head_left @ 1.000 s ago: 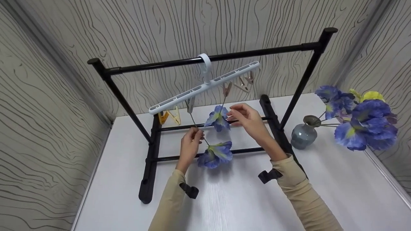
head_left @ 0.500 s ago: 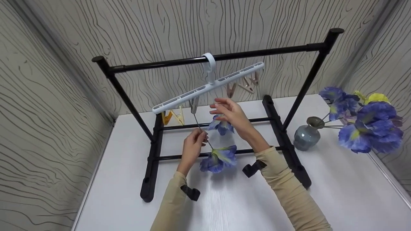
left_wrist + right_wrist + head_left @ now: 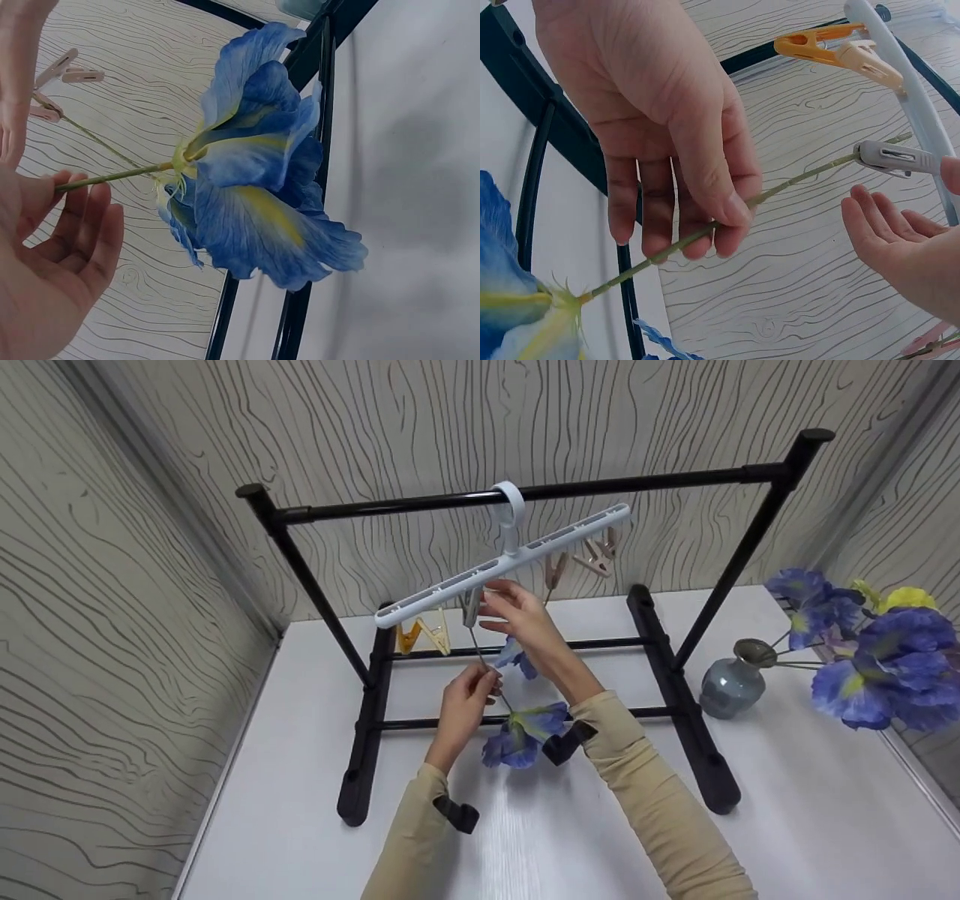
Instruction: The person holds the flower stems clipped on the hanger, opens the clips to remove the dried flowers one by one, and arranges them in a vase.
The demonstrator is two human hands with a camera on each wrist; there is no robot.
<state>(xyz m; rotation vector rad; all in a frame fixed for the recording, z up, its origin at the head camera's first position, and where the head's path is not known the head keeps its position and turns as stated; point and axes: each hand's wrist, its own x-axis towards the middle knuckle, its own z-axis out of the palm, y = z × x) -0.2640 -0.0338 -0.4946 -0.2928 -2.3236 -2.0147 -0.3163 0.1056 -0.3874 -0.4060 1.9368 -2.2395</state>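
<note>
The near flower [image 3: 517, 739] slants down, its stem [image 3: 802, 178] in the hanger's [image 3: 431, 601] grey clip [image 3: 471, 609]. The left hand [image 3: 461, 705] pinches the stem; the right hand [image 3: 529, 630], fingers apart, is at the clip. Best to squeeze the clip squarely, stem steady.

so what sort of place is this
Probably a small enclosed booth or work corner, though nothing shows the wider building: wood-grain-patterned panels stand close around a white table, and a black rack stands on it.
</note>
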